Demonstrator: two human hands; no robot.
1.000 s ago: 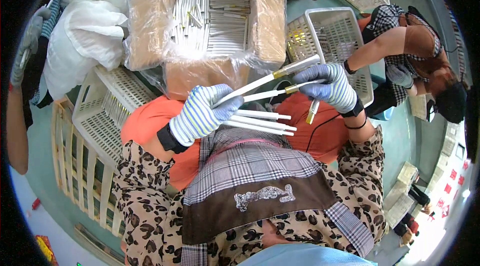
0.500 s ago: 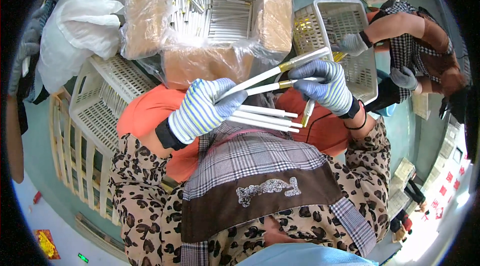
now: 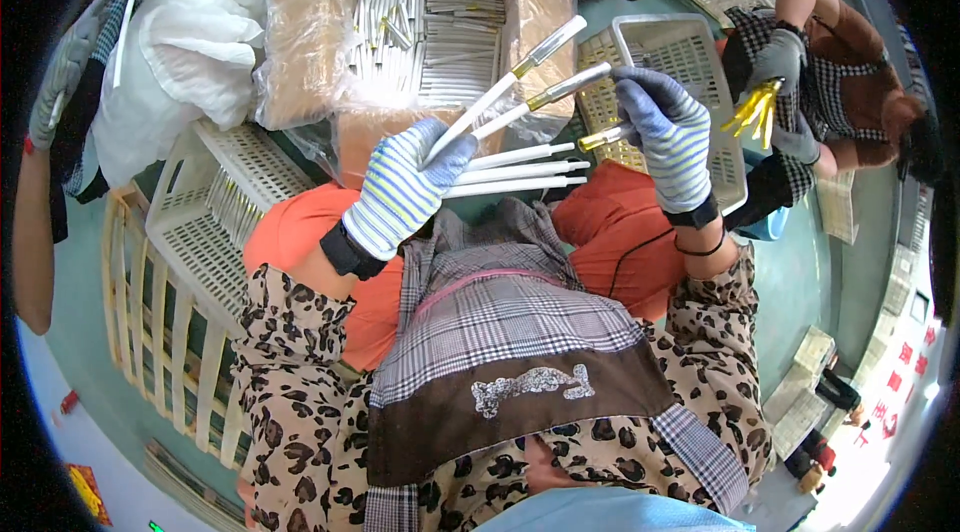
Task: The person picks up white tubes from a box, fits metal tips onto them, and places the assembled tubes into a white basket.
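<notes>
My left hand [image 3: 408, 182], in a striped glove, is closed around several slim white sticks. Two of them look like paintbrushes [image 3: 518, 68], with gold ferrules and clear sleeves at their upper right ends. The other sticks are plain white handles [image 3: 520, 170] that fan out below, toward the right. Between the fingertips of my right hand [image 3: 665, 137], gloved alike, is a small gold ferrule [image 3: 603, 138] with a clear sleeve. It points left and stays apart from the handles. Part of it is hidden by the fingers.
Ahead stands a plastic-lined cardboard box [image 3: 290, 42] of white sticks. White baskets stand at left [image 3: 180, 222] and right [image 3: 730, 167]. At right, a co-worker's gloved hand [image 3: 778, 62] grips a gold bunch. White cloth [image 3: 185, 42] and another person's arm are at far left.
My right hand has come away from the second brush and turned its gold ferrule toward the left. Both brushes now point up more steeply. The co-worker's hand has risen from the basket with a gold bunch.
</notes>
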